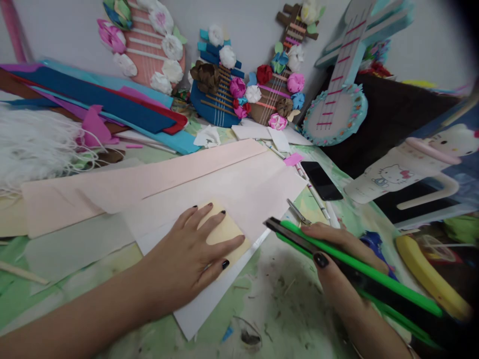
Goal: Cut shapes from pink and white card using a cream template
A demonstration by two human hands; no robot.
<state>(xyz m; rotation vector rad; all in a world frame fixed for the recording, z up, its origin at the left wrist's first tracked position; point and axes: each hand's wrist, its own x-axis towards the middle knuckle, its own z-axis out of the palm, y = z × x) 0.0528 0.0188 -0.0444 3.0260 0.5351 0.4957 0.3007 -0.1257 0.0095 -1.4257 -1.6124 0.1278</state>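
Note:
My left hand point(194, 249) lies flat with its fingers spread. Under it is a small cream-yellow card point(230, 245), which rests on white paper point(194, 311) and a pale pink sheet point(247, 184). My right hand point(337, 264) is wrapped round a green and black utility knife point(359, 271), raised above the table to the right of the sheets. The knife's tip points left toward the paper's edge; how much blade is out I cannot tell. Just beyond the knife, a pair of scissors point(298, 212) lies partly hidden by my right hand.
A black phone point(322, 180) and pens point(312, 192) lie right of the paper. A Hello Kitty tumbler point(392, 169) stands farther right. Paper-flower instruments point(217, 94) line the wall. Folded coloured paper point(93, 102) and white string point(37, 144) lie at left, a yellow curved object point(430, 274) at right.

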